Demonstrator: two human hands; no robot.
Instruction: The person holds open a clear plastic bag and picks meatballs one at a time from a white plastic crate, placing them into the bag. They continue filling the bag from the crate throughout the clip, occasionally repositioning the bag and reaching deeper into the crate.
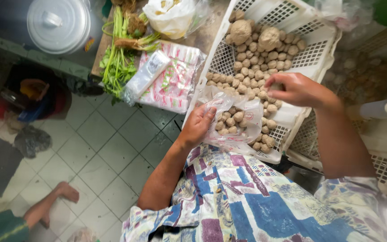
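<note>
My left hand grips the edge of a clear plastic bag that holds several small brown balls. The bag rests on the near rim of a white slotted basket filled with many more brown balls, two of them much larger. My right hand hovers over the pile in the basket with its fingers closed around some balls, just to the right of the bag's mouth.
A stack of printed plastic bags and a bundle of green herbs with roots lie on the table at left. A lidded metal pot stands far left. Another person's bare foot is on the tiled floor. A white bottle lies at right.
</note>
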